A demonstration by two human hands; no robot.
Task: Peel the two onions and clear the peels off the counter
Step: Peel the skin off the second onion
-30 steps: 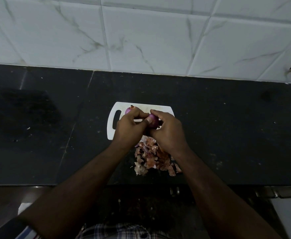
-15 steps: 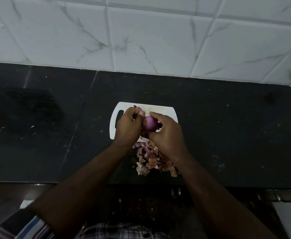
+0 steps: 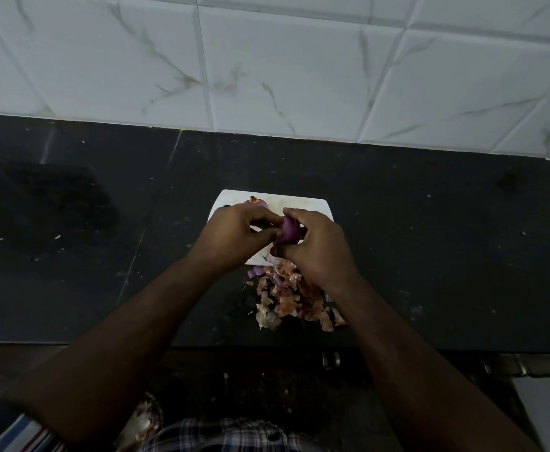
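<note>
Head view: a black stone counter (image 3: 430, 256) under marble-veined wall tiles (image 3: 283, 66) carries a white cutting board (image 3: 312, 207) and, nearer the person, a peel pile (image 3: 293, 298). Peeling of the second onion (image 3: 289, 230) appears in hand above the board: the right hand (image 3: 319, 246) grips it, the left hand (image 3: 234, 236) pinches at its skin, and the first onion (image 3: 254, 202) lies behind on the board. Next, the loosened skin likely needs stripping, then the peels gathering off the counter.

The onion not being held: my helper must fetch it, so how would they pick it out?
On the black counter lies a white cutting board. At its far edge, beyond the left hand, sits a purple onion, brown end up, untouched.
</note>
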